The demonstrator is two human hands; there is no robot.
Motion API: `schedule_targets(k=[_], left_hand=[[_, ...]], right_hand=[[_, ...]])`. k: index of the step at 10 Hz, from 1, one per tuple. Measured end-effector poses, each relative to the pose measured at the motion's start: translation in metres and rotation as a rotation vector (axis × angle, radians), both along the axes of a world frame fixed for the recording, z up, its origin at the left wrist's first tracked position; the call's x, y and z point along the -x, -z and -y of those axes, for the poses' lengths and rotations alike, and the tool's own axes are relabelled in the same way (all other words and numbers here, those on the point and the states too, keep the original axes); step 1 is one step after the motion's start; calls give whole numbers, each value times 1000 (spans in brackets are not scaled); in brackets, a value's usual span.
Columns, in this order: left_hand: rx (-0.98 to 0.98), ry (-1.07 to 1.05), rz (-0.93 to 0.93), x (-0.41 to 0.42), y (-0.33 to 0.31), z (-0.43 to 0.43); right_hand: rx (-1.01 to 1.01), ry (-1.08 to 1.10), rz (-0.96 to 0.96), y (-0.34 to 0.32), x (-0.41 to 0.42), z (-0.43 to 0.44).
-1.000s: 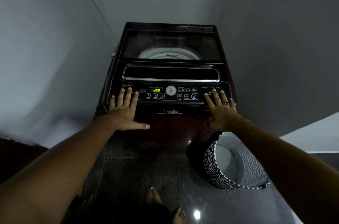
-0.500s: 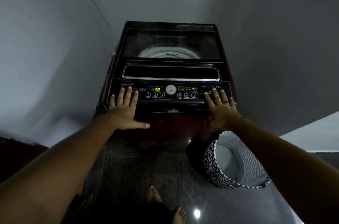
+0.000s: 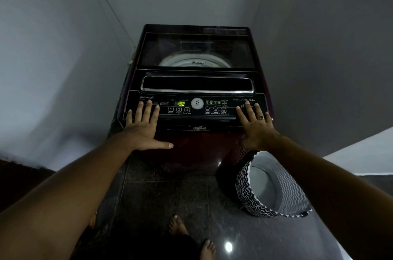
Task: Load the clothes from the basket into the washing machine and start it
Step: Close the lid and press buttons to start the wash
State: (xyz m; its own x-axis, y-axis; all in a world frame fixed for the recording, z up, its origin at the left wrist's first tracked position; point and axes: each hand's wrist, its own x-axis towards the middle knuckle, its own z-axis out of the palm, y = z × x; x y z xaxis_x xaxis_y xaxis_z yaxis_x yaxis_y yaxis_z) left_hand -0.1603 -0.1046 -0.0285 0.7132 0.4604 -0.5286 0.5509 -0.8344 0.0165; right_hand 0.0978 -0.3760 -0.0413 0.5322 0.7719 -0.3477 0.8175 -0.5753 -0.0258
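Observation:
A dark red top-load washing machine (image 3: 195, 149) stands in a corner with its glass lid (image 3: 195, 49) down; the white drum rim shows through it. Its control panel (image 3: 197, 108) is lit and the green display reads 1:32. My left hand (image 3: 144, 127) lies flat on the panel's left end, fingers spread, holding nothing. On the panel's right end rests my right hand (image 3: 257, 125), also flat, with a ring on one finger. The zigzag-patterned basket (image 3: 274, 187) stands on the floor right of the machine, and no clothes show inside it.
Grey walls close in on the left, back and right of the machine. A thin cord (image 3: 106, 2) runs down the left wall. The floor is dark glossy tile (image 3: 170, 196). My bare feet (image 3: 191, 236) are in front of the machine. A white ledge (image 3: 361, 153) sits at right.

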Motion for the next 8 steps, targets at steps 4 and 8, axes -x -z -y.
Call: schedule_targets(k=[4, 8], left_hand=[[-4, 0, 0, 0, 0, 0], [-24, 6, 3, -1, 3, -1]], right_hand=[[-5, 1, -1, -2, 1, 1], [1, 3, 1, 1, -1, 0]])
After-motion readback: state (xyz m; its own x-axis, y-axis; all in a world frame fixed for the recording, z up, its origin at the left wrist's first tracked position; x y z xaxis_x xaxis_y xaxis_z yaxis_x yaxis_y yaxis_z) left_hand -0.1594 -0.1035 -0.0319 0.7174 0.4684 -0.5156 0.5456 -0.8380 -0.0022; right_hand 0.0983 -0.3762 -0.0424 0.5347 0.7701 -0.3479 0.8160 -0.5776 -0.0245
